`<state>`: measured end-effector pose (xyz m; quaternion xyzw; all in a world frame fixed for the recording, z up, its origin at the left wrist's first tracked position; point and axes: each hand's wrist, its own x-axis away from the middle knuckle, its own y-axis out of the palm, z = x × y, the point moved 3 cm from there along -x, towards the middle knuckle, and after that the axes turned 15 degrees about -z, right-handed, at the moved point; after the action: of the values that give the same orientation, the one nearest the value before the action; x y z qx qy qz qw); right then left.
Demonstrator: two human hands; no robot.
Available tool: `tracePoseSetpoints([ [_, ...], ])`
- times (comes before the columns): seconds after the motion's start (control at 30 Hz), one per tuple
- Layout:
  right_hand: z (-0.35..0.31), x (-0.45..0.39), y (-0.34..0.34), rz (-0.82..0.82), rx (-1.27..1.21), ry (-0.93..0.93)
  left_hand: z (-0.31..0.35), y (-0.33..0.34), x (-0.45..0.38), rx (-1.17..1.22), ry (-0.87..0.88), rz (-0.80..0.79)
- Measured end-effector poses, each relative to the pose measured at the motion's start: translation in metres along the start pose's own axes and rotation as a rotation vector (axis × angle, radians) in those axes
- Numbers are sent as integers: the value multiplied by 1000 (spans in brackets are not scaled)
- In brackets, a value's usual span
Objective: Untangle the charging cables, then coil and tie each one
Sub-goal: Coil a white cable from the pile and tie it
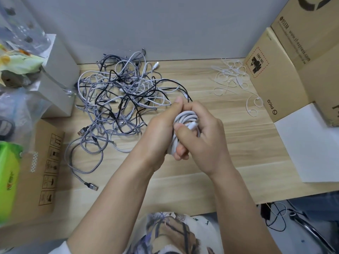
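A white cable wound into a coil (185,119) is held above the middle of the wooden desk (238,136). My left hand (161,129) grips the coil from the left, thumb pointing up. My right hand (200,136) wraps around it from the right, thumb pressing a white plug against the coil. A tangled pile of grey braided, white and black cables (121,96) lies on the desk to the left of my hands. White cable ties (233,77) are scattered at the back right.
Cardboard boxes (286,70) stand at the right, with a white sheet (308,143) in front of them. A flat cardboard box (45,162) and a green pack (9,176) sit at the left, white boxes (58,74) and plastic bags behind. A grey wall closes the back.
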<state>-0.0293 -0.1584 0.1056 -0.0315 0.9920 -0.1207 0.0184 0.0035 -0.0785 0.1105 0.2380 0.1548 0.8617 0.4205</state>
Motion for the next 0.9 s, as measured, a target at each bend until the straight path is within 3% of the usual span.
tracePoseSetpoints([
  [0.23,4,-2,-5,308,136,-68,-3,-16,-8,-63,88,312],
  [0.33,5,-6,-13,402,-161,-28,-5,-10,-14,158,80,93],
  [0.43,13,-14,-24,444,-450,40,-4,0,-18,206,144,-154],
  [0.57,26,-28,-28,424,-539,49,-11,-5,-28,94,193,-158],
  [0.73,59,-50,-29,374,-788,493,-19,-13,-47,13,119,-78],
  [0.8,70,-61,-30,283,-717,561,-21,-20,-56,42,87,-31],
  [0.9,91,-91,-47,164,-508,499,-20,-33,-69,10,72,85],
])
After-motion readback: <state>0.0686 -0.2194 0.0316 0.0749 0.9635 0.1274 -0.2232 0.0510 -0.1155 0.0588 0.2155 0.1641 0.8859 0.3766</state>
